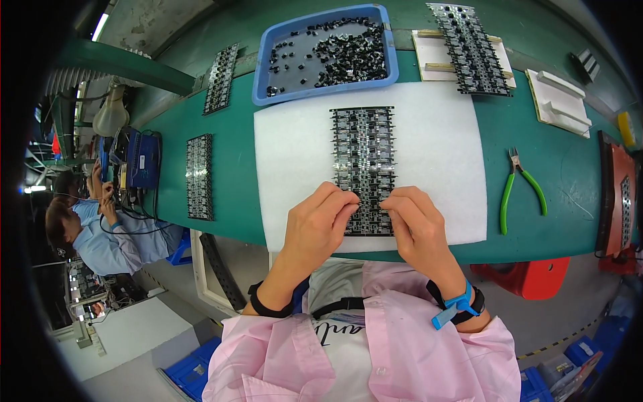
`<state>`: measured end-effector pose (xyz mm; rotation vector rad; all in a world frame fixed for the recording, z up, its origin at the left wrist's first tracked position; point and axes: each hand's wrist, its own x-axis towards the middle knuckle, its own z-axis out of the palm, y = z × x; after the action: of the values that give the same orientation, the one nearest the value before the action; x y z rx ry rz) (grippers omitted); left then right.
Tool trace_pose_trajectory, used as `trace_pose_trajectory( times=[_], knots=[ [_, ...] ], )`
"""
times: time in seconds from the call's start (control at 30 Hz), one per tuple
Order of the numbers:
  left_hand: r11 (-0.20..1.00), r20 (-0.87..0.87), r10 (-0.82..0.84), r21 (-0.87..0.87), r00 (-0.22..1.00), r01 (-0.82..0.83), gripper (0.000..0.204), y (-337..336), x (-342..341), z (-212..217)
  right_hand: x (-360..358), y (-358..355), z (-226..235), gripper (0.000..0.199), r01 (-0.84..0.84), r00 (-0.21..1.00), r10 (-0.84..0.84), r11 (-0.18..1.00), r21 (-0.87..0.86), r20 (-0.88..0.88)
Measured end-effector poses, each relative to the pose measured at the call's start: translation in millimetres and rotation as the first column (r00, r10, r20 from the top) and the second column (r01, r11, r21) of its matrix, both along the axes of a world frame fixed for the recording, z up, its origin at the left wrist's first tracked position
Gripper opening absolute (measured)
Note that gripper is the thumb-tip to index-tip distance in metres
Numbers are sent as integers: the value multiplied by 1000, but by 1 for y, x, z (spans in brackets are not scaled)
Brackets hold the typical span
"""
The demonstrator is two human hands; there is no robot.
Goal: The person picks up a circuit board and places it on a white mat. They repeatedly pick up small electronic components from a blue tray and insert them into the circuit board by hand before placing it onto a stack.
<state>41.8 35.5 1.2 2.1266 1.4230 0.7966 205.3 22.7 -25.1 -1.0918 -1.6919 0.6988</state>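
A long circuit board panel (364, 154), densely filled with small dark and silvery parts, lies on a white foam sheet (435, 141) in front of me. My left hand (318, 218) pinches at the panel's left edge near its lower end, thumb and forefinger together. Across from it, my right hand (418, 221) pinches the right edge the same way. The fingertips cover what is right between them, so any tiny part there is hidden. Beyond the foam sits a blue plastic tray (260, 74) of loose small black components.
Two more panels lie on the green table (241, 174) at left; another panel (469, 50) rests on a white board at back right. Green-handled pliers (507, 201) lie right of the foam. A red stool (536, 278) stands below. A co-worker (114, 234) sits far left.
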Motion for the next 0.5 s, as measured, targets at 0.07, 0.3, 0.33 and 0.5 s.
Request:
trace_pose_trajectory(
  times=[0.07, 0.3, 0.33, 0.5],
  knots=[
    [1000, -18, 14, -11, 1000, -14, 12, 0, 1, 1, 0, 0, 0, 14, 0, 1000, 0, 1000, -1, -5],
    [997, -142, -37, 60, 989, 46, 11, 1, 2, 5, 1, -1, -2, 14, 2, 1000, -1, 1000, 12, -17],
    [993, -181, -46, 97, 982, 65, 11, 1, 2, 5, 1, -1, -2, 14, -1, 1000, 2, 1000, 7, -20],
    [991, -171, -84, 84, 982, 100, 13, 3, -2, 8, 2, 0, -1, 14, -18, 1000, 18, 1000, -2, -20]
  ],
)
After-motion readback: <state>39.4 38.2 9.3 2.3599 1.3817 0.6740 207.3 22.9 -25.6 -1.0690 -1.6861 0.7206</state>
